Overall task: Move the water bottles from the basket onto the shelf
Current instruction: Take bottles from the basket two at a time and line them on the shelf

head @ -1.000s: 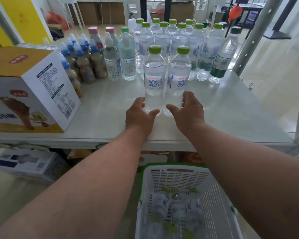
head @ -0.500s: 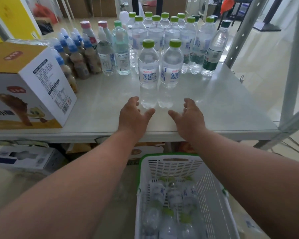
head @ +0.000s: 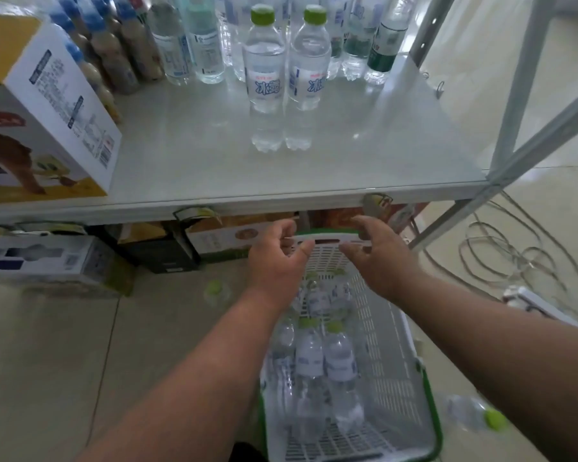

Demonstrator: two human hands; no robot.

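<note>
Hands [head: 276, 261] lowered over basket [head: 394, 371], bottles [head: 324, 365] inside

Soft daylight, motion blur, wide-angle distortion

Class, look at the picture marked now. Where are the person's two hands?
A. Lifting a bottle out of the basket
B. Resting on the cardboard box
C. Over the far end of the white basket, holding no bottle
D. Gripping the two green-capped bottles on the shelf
C: the left hand and right hand are over the far rim of the basket, fingers loosely curled and holding no bottle.
</note>
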